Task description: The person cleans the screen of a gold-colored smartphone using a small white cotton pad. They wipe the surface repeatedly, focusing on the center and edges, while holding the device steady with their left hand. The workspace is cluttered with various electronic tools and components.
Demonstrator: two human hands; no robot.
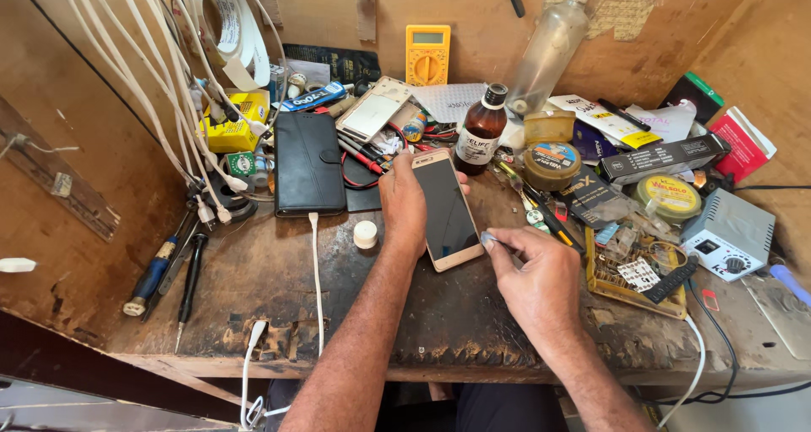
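Two hands work on a gold phone.

The left hand grips the phone's side, tilted up over the messy wooden table. The right hand pinches a small thin tool against its edge.

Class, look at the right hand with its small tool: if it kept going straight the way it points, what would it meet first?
The right hand points left, so it would probably first meet the gold phone's right edge, which the tool tip already seems to touch. Depth is uncertain.
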